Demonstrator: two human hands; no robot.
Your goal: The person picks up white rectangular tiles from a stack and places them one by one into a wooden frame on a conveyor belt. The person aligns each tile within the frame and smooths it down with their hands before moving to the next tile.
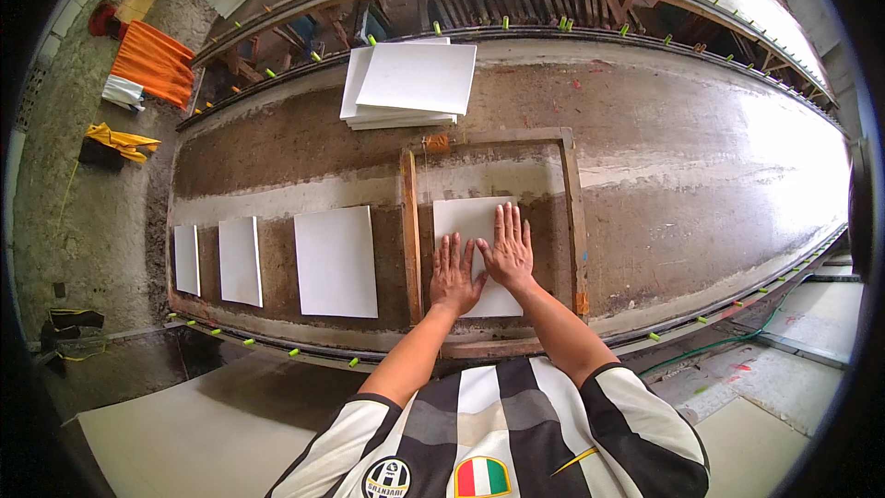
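Both my hands lie flat on a white rectangular panel point(456, 215) on the long brown table. My left hand point(454, 275) rests on its left part with fingers stretched out. Higher up and to the right, my right hand point(506, 249) presses palm down, its fingers extended. The two thumbs nearly meet over the panel's middle. Around the panel sits a wooden frame point(572, 212), whose top bar bears a mesh-like strip below it. Neither hand grips anything.
Left of the frame, white panels point(336, 263) lie spaced in a row. A stack of white panels point(417, 78) stands beyond the frame. Green clips point(294, 351) line the table's edges. An orange cloth point(153, 65) hangs at the far left, and a green hose point(728, 341) runs at the right.
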